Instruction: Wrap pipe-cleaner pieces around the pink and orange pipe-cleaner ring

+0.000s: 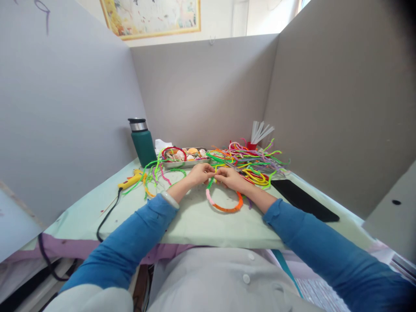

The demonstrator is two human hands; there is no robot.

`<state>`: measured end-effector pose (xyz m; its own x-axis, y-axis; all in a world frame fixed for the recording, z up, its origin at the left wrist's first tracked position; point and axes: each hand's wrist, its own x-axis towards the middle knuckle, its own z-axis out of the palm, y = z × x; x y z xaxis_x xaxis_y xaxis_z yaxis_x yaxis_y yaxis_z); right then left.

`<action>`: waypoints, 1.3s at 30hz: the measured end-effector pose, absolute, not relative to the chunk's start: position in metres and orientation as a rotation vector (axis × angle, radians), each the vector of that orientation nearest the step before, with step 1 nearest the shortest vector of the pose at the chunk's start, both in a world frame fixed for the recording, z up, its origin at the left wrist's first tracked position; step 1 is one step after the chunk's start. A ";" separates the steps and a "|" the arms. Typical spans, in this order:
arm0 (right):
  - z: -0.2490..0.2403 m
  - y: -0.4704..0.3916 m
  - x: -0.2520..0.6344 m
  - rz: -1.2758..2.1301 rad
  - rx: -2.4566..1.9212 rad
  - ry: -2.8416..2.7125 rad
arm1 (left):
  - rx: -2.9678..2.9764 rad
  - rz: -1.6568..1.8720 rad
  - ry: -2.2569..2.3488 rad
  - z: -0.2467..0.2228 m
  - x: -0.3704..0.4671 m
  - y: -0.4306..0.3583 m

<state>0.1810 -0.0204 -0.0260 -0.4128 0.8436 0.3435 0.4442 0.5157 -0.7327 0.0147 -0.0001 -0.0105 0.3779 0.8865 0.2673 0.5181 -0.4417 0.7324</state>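
A ring wrapped in orange, pink and green fuzzy stems (224, 209) hangs or rests just above the table, below my two hands. My left hand (202, 173) pinches at the ring's upper left, near its green part. Fingertips nearly touching it, my right hand (228, 178) is closed at the top of the ring. A bit of yellow shows between the hands, but the fingers hide most of what they grip. Behind them lies a pile of colourful fuzzy stems (256, 160).
A green bottle (143, 145) and a metal tray (186, 164) of small ornaments stand at the back. A yellow glue gun (130, 180) with a black cord lies left. A red cup (251, 146) holds white sticks. At right is a black flat object (303, 200). Grey partitions (204, 91) enclose the table.
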 end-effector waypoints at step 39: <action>-0.030 -0.017 0.181 0.713 -1.018 -1.983 | 2.064 0.713 1.156 0.000 0.016 -0.013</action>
<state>0.1808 -0.0173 -0.0298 -0.3750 0.8439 0.3837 0.4063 0.5216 -0.7502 0.0155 -0.0134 0.0005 0.4611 0.8764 0.1392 0.5176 -0.3931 0.7600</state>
